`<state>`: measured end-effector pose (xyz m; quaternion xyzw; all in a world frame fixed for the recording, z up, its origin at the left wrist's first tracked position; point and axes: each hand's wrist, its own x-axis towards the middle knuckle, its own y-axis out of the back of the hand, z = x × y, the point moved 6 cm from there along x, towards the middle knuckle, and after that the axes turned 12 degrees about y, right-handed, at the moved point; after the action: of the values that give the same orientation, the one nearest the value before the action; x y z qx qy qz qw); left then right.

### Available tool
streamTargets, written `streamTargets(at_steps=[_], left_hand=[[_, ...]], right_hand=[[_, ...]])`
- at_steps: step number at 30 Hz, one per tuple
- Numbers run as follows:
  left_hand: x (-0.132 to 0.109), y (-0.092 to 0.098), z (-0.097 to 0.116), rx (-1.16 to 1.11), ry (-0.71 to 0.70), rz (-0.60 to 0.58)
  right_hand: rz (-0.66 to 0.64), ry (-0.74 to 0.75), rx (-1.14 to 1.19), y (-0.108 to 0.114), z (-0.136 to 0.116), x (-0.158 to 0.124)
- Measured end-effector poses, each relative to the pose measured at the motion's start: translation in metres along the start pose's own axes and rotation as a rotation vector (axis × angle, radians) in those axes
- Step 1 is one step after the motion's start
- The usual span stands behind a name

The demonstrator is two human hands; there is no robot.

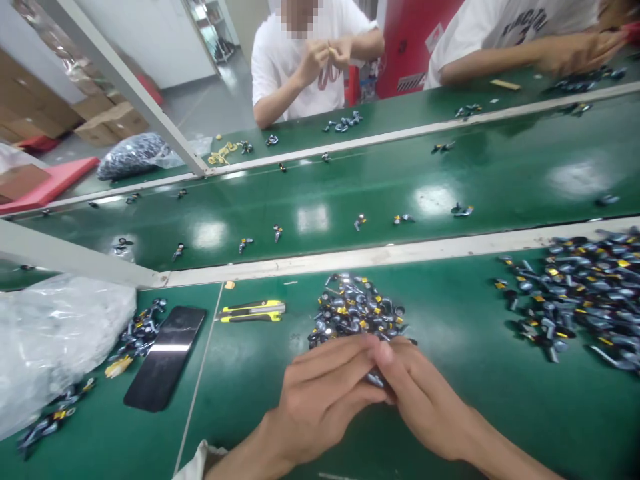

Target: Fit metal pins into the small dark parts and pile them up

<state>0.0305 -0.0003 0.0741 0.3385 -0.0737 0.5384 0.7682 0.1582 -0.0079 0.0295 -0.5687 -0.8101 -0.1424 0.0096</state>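
My left hand [320, 393] and my right hand [425, 393] meet at the near edge of a pile of small grey, black and yellow parts [357, 310] on the green table [250, 413]. Both hands have their fingers pressed together around one small metal part [375, 380], which shows only as a sliver between the fingertips.
A second, larger pile of the same parts [580, 293] lies at the right. A black phone [165, 357] and a yellow utility knife [253, 311] lie to the left, beside a clear plastic bag [55, 340]. Single parts ride the green conveyor belt [350, 193]. Two other people work across it.
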Motion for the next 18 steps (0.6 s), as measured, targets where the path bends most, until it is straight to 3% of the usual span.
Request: streamTargets(at_steps=[4, 6, 9, 12, 18], left_hand=[[0.0, -0.002, 0.002, -0.06, -0.003, -0.033], [0.0, -0.004, 0.001, -0.041, 0.056, -0.037], [-0.002, -0.001, -0.006, 0.025, 0.195, 0.112], [-0.006, 0.004, -0.007, 0.001, 0.195, 0.26], [-0.006, -0.001, 0.001, 0.053, 0.058, 0.253]], right_hand=[[-0.151, -0.137, 0.318, -0.009, 0.001, -0.001], [-0.166, -0.147, 0.359, -0.01, 0.001, 0.001], [-0.047, -0.033, 0.143, -0.001, -0.001, 0.008], [0.07, 0.06, -0.054, 0.004, -0.004, 0.01], [0.133, 0.061, -0.079, 0.0, 0.001, 0.006]])
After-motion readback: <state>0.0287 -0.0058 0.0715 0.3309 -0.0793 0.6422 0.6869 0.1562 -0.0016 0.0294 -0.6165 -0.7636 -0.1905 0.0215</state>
